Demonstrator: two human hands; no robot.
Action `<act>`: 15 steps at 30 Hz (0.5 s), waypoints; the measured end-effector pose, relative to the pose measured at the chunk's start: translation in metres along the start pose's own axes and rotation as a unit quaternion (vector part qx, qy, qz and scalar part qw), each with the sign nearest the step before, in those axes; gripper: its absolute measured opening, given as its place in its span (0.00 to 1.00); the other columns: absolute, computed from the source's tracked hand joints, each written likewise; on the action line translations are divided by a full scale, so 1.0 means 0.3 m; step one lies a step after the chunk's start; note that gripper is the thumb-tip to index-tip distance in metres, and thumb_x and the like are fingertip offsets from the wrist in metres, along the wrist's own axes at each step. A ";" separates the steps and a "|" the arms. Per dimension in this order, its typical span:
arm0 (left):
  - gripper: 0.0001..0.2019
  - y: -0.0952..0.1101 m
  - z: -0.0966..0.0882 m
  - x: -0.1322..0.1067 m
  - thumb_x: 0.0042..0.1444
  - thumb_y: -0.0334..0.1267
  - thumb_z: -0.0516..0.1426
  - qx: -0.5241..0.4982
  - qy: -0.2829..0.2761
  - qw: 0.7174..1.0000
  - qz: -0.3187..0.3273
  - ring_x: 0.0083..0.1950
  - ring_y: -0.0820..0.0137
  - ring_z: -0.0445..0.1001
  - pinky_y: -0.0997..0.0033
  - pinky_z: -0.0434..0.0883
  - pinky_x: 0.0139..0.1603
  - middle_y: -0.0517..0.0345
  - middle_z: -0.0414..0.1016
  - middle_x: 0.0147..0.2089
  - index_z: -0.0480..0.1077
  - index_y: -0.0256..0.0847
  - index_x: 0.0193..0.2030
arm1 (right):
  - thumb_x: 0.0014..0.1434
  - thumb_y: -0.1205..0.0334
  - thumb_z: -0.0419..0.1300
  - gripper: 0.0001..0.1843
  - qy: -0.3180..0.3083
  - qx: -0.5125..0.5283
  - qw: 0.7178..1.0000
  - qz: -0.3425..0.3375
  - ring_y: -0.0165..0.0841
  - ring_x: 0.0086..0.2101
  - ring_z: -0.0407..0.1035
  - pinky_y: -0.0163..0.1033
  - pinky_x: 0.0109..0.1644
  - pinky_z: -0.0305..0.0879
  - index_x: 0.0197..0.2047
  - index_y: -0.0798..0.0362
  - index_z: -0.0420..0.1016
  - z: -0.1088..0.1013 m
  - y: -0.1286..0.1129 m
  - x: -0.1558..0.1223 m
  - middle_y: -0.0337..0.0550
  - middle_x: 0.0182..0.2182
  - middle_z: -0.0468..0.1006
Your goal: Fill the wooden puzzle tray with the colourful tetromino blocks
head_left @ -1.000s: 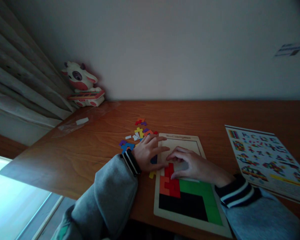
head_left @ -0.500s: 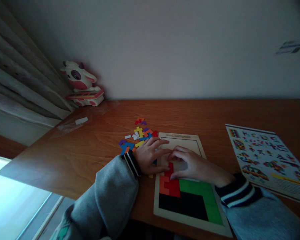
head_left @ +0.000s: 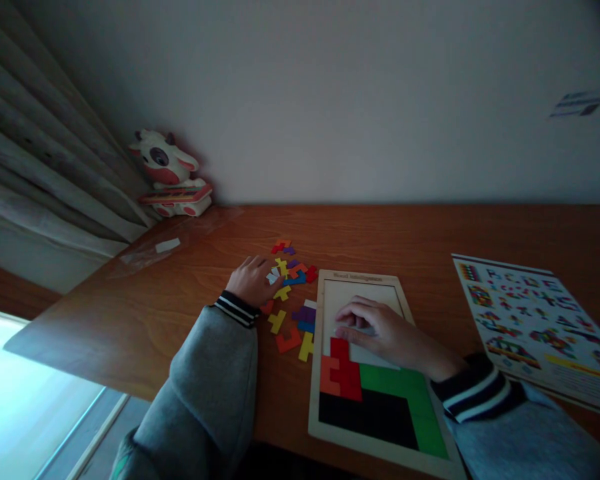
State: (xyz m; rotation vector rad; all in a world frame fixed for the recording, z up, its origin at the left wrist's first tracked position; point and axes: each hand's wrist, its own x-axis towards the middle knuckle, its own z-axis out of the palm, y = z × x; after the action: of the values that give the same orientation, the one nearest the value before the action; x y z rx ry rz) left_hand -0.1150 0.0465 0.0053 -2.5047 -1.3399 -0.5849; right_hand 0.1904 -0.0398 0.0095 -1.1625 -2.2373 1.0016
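Note:
My left hand (head_left: 254,281) reaches over the loose puzzle pieces left of the board, fingers stretched, partly covering some; white pieces (head_left: 274,275) lie beside its fingertips. My right hand (head_left: 380,327) hovers over the pale, unfilled part of the wooden puzzle board (head_left: 357,276). Its fingers are curled, with thumb and index close together; anything between them is hidden. Just below those fingertips, a red piece (head_left: 349,380) sits in the board, against an orange piece (head_left: 329,375). Black pieces (head_left: 365,417) fill the near edge, and green pieces (head_left: 427,413) run along the right.
Yellow pieces (head_left: 277,322), an orange piece (head_left: 289,341) and purple pieces (head_left: 305,314) lie between my left sleeve and the board. A printed pattern sheet (head_left: 530,313) lies to the right. At the back left stands a cow toy (head_left: 173,177), near clear plastic with a white label (head_left: 168,245).
My left hand has moved from the board leftward to the loose pieces, uncovering several of them. My right hand's thumb has lifted off the red piece and drawn closer to the index finger.

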 end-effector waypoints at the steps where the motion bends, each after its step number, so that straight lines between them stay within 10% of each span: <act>1: 0.13 0.004 -0.001 0.001 0.63 0.46 0.57 -0.019 -0.009 0.999 0.035 0.44 0.60 0.76 0.59 0.75 0.48 0.48 0.78 0.43 0.76 0.40 0.46 | 0.66 0.44 0.57 0.20 0.001 0.000 1.000 0.000 0.33 0.37 0.69 0.40 0.43 0.67 0.45 0.52 0.76 0.000 -0.002 0.001 0.43 0.38 0.75; 5: 0.12 0.040 0.023 0.006 0.66 0.43 0.55 -0.078 -0.048 0.988 0.128 0.45 0.63 0.79 0.62 0.76 0.50 0.50 0.80 0.45 0.75 0.41 0.48 | 0.66 0.43 0.57 0.20 0.005 0.002 1.000 -0.002 0.32 0.37 0.69 0.39 0.42 0.67 0.44 0.52 0.76 -0.001 -0.010 0.003 0.44 0.38 0.75; 15: 0.08 0.090 0.060 0.005 0.66 0.36 0.56 -0.158 -0.019 0.981 0.111 0.47 0.69 0.81 0.71 0.77 0.50 0.55 0.81 0.48 0.75 0.44 0.48 | 0.66 0.44 0.57 0.19 0.014 -0.002 1.000 -0.004 0.32 0.37 0.69 0.39 0.42 0.66 0.44 0.52 0.76 0.013 0.008 0.001 0.43 0.37 0.75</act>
State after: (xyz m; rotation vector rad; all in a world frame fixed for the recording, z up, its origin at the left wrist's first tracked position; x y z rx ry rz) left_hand -0.0876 0.0399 -0.0105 -2.8796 -1.0248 -0.7537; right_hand 0.1890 -0.0400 0.0052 -1.1603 -2.2223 0.9718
